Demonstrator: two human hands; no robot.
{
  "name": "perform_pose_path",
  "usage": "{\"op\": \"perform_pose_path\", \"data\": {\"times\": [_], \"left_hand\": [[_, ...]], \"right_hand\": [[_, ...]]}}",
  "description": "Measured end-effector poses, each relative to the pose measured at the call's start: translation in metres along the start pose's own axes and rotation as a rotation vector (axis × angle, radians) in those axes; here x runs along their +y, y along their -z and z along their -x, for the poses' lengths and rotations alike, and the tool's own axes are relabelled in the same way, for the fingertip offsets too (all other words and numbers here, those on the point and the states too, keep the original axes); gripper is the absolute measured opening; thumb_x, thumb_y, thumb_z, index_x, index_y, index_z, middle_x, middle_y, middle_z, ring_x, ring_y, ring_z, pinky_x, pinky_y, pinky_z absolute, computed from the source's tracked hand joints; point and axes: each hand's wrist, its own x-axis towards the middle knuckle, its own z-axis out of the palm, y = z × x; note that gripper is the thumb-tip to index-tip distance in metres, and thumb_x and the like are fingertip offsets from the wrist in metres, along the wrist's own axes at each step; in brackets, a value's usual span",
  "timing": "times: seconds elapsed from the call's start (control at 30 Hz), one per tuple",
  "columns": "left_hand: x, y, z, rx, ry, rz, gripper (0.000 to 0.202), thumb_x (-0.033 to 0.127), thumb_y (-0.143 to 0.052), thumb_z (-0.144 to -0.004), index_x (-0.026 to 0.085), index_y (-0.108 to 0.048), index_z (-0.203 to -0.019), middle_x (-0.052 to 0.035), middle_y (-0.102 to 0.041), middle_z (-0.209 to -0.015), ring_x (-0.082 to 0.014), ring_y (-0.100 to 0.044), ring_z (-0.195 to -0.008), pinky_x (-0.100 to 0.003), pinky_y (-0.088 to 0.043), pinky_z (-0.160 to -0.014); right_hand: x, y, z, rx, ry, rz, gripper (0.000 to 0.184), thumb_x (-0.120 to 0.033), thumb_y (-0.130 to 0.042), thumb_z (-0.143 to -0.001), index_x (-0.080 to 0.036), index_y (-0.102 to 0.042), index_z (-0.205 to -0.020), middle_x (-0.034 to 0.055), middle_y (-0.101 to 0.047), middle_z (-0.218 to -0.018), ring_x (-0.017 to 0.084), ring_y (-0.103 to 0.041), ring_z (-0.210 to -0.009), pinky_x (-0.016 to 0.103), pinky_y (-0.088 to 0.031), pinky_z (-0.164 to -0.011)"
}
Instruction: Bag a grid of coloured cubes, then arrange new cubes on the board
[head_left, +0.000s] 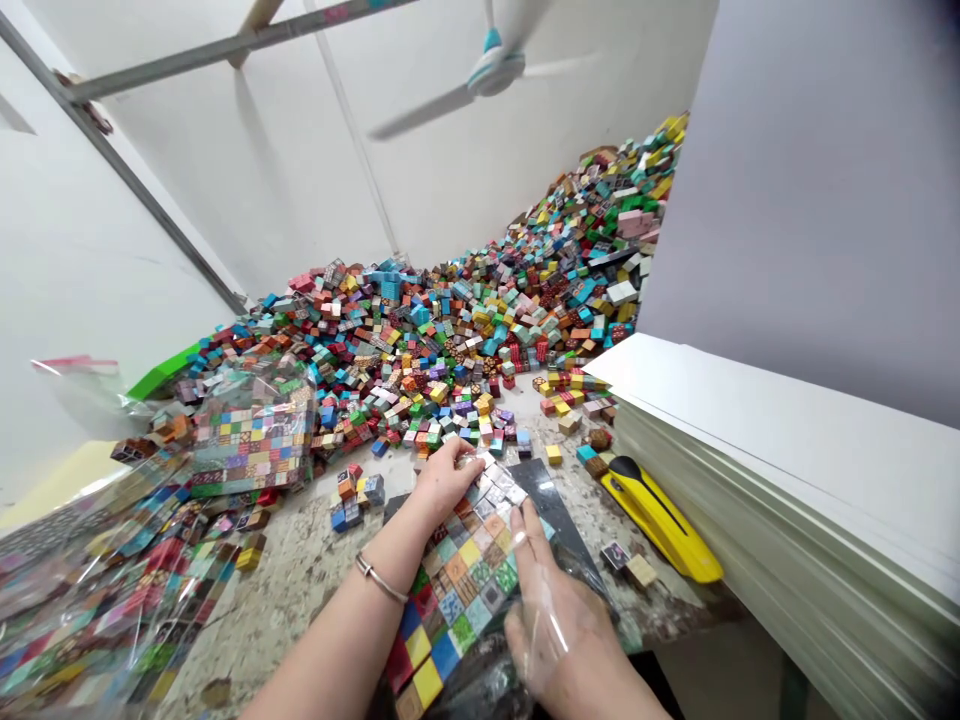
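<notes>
A slab of small patterned cubes [465,580] in tidy rows lies tilted before me on a dark board [551,490]. Cubes at its far end look silvery white. My left hand [446,480], a bangle at its wrist, curls at the far left corner, thumb and finger on the pale cubes; its other fingers are hidden. Along the right edge rests my right hand [555,610], index and middle fingers stretched over the cubes, thumb apart. Glossy clear plastic [551,625] shows over the back of this hand.
A large heap of loose cubes [450,330] rises at the back. At left lie a bagged slab of cubes [251,435] and more plastic-covered cubes [112,600]. A yellow utility knife [660,520] lies right, beside a tall stack of white sheets [787,440]. Stray cubes dot the stained table [292,560].
</notes>
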Motion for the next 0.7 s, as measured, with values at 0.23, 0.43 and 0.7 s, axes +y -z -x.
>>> {"op": "perform_pose_path", "data": {"times": [0.23,0.43,0.7], "left_hand": [[0.004,0.013,-0.015,-0.216,-0.151,-0.074,0.044,0.034,-0.055,-0.076,0.028,-0.052,-0.120,-0.0015,-0.059,-0.114,-0.0205,-0.053,-0.103,-0.029,-0.038,-0.091],[0.012,0.019,-0.028,-0.307,-0.155,-0.128,0.040,0.033,-0.058,-0.072,0.023,-0.061,-0.111,-0.0014,-0.061,-0.115,-0.0217,-0.056,-0.103,-0.027,-0.039,-0.093],[0.007,0.018,0.002,-0.140,-0.077,-0.073,0.047,0.040,-0.056,-0.075,0.016,-0.055,-0.115,-0.0077,-0.062,-0.107,-0.0243,-0.056,-0.097,-0.031,-0.041,-0.085]], "right_hand": [[0.003,-0.003,0.000,0.024,0.019,-0.012,0.089,-0.015,-0.049,-0.066,-0.013,-0.004,-0.143,0.0167,-0.010,-0.146,0.019,-0.063,-0.066,0.030,-0.048,-0.060],[0.000,-0.003,-0.001,0.019,-0.008,0.002,0.092,-0.016,-0.052,-0.065,-0.009,-0.002,-0.142,0.0227,-0.029,-0.139,0.020,-0.062,-0.061,0.031,-0.047,-0.058],[0.000,-0.001,-0.001,0.022,0.026,0.027,0.088,-0.011,-0.049,-0.064,-0.011,-0.009,-0.142,0.0158,-0.013,-0.146,0.019,-0.063,-0.066,0.030,-0.050,-0.061]]}}
